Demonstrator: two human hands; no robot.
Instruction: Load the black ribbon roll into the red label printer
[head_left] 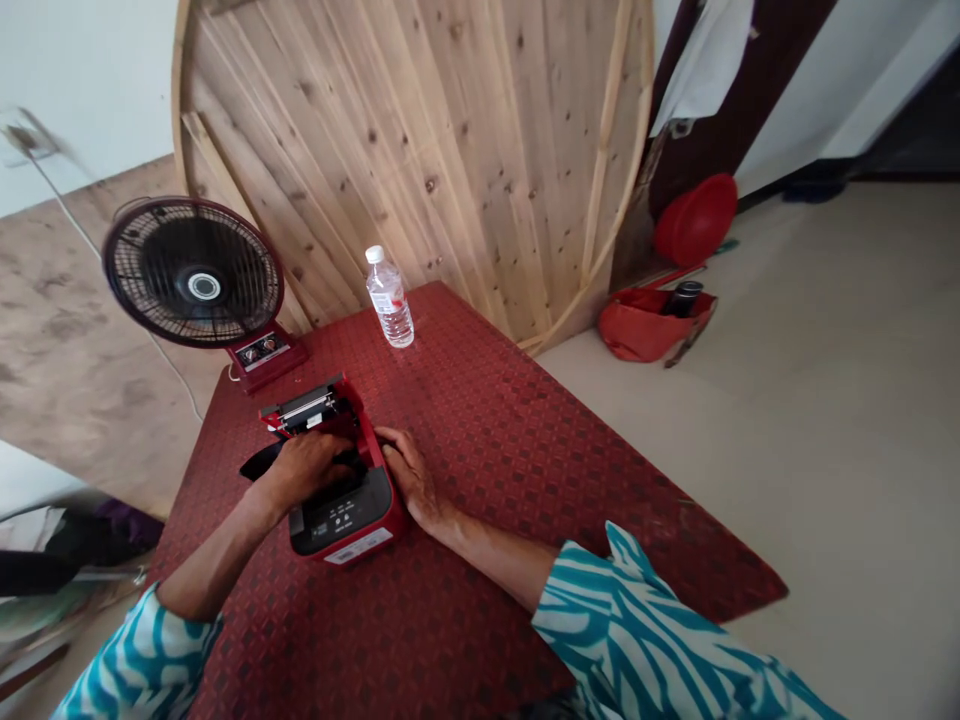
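A small red and black printer (pixel 360 505) with its lid (pixel 304 408) raised stands on the patterned red tabletop. My left hand (pixel 311 468) reaches into its open compartment from the left, the fingers curled downward. The fingertips are hidden inside, so what they grip cannot be made out. Along the printer's right side lies my right hand (pixel 412 480), closed against the red casing with its fingers near the rear corner. A black flap (pixel 260 460) sticks out at the printer's left, partly behind my left hand.
A dark red fan (pixel 202 285) stands at the table's (pixel 480 420) far left corner. A clear water bottle (pixel 391 305) stands upright near the back edge. Behind leans a large round wooden board (pixel 435 150). On the floor at right are a red bag (pixel 641 325) and a red basin (pixel 697 220).
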